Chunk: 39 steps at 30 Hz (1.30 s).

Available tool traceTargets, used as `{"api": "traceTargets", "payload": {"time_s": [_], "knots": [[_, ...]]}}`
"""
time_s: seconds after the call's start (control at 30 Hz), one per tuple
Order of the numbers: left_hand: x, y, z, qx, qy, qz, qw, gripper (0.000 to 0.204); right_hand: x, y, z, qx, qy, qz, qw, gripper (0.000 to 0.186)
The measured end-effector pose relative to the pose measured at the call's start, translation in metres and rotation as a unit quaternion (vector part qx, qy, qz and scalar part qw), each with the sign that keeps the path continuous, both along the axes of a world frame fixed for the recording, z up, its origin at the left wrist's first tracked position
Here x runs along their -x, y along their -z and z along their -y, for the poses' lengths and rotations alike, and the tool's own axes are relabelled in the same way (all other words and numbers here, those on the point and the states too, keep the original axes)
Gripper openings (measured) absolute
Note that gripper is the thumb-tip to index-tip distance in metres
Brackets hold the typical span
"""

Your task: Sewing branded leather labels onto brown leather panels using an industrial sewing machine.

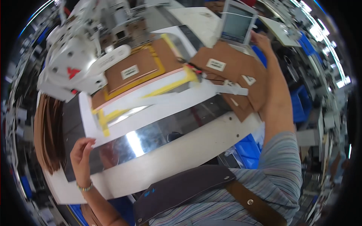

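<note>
My left hand [81, 151] is at the near left corner of a white sheet [88, 130], its fingers curled and thumb close to the forefinger. Whether the corner is pinched between them cannot be made out. The sheet lies under a brown fabric piece [124, 84], which has a pale label and a yellow-edged frame over it, beneath the head of a white sewing machine [71, 62]. My right hand [262, 40] is stretched far out to the right edge of a tilted screen panel [236, 23]; its fingertips are partly hidden there.
Several brown fabric pieces with pale labels [241, 67] are heaped on the right of the table [169, 148]. A stack of brown pieces [49, 132] stands at the left edge. A shiny metal plate [151, 135] lies nearer me. Blue bins [247, 150] are below the right side.
</note>
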<state>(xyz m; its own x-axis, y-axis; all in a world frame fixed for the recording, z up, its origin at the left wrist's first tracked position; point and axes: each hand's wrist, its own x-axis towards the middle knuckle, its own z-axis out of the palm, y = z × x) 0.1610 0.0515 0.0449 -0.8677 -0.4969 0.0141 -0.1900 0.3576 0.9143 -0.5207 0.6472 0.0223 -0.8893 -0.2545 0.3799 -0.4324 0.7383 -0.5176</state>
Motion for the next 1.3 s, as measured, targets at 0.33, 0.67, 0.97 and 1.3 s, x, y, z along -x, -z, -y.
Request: {"api": "traceTargets", "payload": {"time_s": [0.33,0.67,0.97,1.3], "knots": [[0.001,0.003,0.005,0.020,0.019,0.007,1.000,0.017,-0.033,-0.003,0.006,0.085,0.042,0.084,0.992,0.061],[-0.007,0.009,0.008,0.011,0.020,0.021,1.000,0.016,-0.050,-0.013,0.030,-0.138,0.109,0.126,0.976,0.063],[-0.017,0.000,-0.004,-0.010,0.012,0.016,1.000,0.014,-0.057,-0.047,0.053,-0.386,0.105,-0.037,0.916,0.071],[0.035,0.010,-0.043,0.247,0.070,0.022,0.966,0.028,-0.266,-0.051,0.312,-0.181,-0.533,-0.049,0.825,0.027]]}}
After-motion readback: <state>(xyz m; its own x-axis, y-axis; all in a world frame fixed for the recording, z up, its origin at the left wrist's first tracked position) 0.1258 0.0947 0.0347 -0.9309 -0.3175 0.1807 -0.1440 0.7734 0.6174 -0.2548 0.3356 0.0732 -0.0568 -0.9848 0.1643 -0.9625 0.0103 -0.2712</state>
